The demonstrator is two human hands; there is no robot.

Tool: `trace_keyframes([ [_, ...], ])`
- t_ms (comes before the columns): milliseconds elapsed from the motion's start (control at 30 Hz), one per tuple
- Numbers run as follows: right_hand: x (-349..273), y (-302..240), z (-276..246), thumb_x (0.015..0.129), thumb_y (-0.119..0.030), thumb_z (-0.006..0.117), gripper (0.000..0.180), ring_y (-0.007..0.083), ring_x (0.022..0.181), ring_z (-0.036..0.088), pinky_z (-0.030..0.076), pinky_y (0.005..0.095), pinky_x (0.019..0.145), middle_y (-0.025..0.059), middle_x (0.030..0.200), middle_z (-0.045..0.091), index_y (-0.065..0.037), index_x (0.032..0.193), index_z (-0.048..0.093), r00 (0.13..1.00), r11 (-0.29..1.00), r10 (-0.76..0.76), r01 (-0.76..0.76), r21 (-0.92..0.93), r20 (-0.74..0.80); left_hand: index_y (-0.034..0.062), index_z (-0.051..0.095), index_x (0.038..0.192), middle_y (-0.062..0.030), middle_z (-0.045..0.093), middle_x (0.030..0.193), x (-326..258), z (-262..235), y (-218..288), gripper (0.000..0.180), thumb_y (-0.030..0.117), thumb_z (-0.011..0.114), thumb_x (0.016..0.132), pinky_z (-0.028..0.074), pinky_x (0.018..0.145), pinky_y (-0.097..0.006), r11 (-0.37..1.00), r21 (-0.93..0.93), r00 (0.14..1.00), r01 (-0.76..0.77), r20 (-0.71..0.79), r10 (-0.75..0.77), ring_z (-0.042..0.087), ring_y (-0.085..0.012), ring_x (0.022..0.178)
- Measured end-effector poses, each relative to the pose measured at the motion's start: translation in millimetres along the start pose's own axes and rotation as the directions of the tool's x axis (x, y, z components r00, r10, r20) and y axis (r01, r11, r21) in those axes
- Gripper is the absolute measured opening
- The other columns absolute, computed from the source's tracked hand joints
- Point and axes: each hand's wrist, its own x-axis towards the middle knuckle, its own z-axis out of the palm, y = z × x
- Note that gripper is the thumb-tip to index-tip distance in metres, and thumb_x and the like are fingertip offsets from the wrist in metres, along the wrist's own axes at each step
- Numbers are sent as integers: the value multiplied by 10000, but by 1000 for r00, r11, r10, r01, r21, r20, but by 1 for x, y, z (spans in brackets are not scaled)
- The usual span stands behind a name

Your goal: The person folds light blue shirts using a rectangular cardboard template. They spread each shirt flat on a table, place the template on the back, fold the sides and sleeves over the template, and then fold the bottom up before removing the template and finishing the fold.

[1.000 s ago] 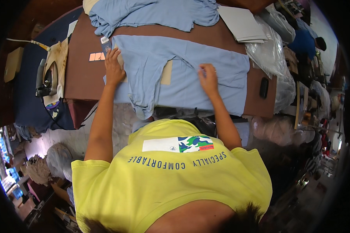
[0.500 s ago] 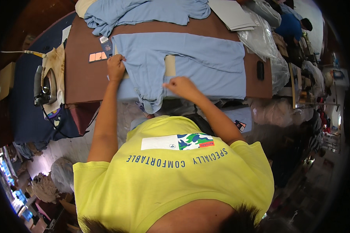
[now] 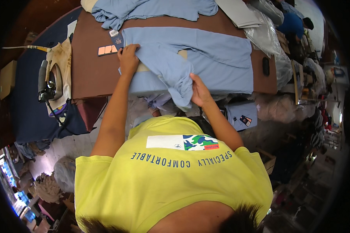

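Rear blue garment (image 3: 155, 9) cut off at top; beige board (image 3: 142, 66) mostly hidden.

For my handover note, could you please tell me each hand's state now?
Left hand: curled at the edge of the blue garment; grip cannot be told.
Right hand: touching its loose flap; grip cannot be told.

matt cloth garment (image 3: 217, 54), glossy plastic wrapping (image 3: 263, 37), metal-looking iron (image 3: 57, 82), smooth paper sheets (image 3: 239, 14)

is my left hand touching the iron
Apart: the head view plainly shows a bare stretch of brown tabletop between the left hand and the iron.
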Motion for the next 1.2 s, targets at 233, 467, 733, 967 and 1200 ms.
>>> trace_keyframes([
  [233,-2,21,0,753,25,651,467,176,1050,548,418,314,935,88,1137,577,17,1191,489,926,907,281,-172,-384,250,166,556,1133,11,604,1031,2,0,3,488,-50,427,715,202,1006,-455,1000,-7,999,30,-34,-30,501,-157,1081],
  [467,27,-58,-74,816,-126,572,252,197,814,577,468,392,794,99,993,594,-3,1029,521,940,829,-323,338,445,-111,172,508,1202,31,621,1018,15,-6,8,553,-48,453,698,192,988,-492,997,51,996,63,59,-66,518,-153,1034],
  [733,35,-88,-79,788,-233,632,374,197,762,532,456,342,734,103,926,558,-83,1091,472,646,772,-623,420,-477,-441,178,555,1118,12,638,927,43,-9,-10,479,-12,498,682,209,961,-504,990,134,969,31,240,-63,558,-165,952],
  [967,123,-161,-119,727,-231,677,506,308,924,582,463,360,762,115,936,623,-97,1164,460,410,270,-893,159,-950,-186,161,581,1049,10,626,960,47,-1,16,421,-13,501,673,244,935,-494,970,228,971,85,199,-132,555,-161,958],
  [1200,75,-180,-130,759,-223,609,424,299,1047,486,409,466,838,57,1112,553,-188,1160,474,180,69,-979,-171,-983,-100,159,588,1055,2,608,1044,38,7,16,431,0,476,670,258,925,-476,934,339,969,113,168,-179,519,-173,1047],
])
